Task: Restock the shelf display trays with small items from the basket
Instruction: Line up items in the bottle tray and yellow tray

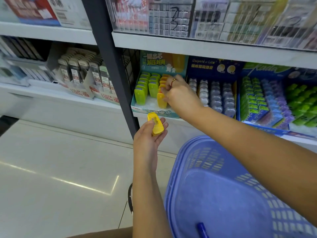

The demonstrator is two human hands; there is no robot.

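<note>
Stock entry, lower shelf, teal tray position

- Left hand (148,134): being held palm up just below the shelf edge. A yellow item (155,124) is being pinched between the thumb and the curled fingers, with a small label being shown on its upper face.
- Right hand (180,95): being reached into the teal display tray (154,111), a ring (173,80) being worn on one finger. The fingers are being curled against the yellow row (162,100) at the tray's right side; whether a piece is being gripped cannot be told.
- Green items (144,90): being displayed upright in two rows at the left of the same tray, just beside the yellow row.
- Basket (205,160): blue, slotted walls, being kept low at the right, beneath the right forearm. A dark blue piece (202,230) is being shown at its near edge, its kind not clear.
- Navy tray (214,66): being stocked with pale rounded pieces in columns, touching the teal tray on the right.
- Blue tray (264,100): further right, green, blue and purple packs being displayed in rows.
- Dark post (109,66): being stood at the left of the teal tray, carded packs (82,74) being displayed beyond it.
- Tiled floor (60,169): pale, light being reflected
</note>
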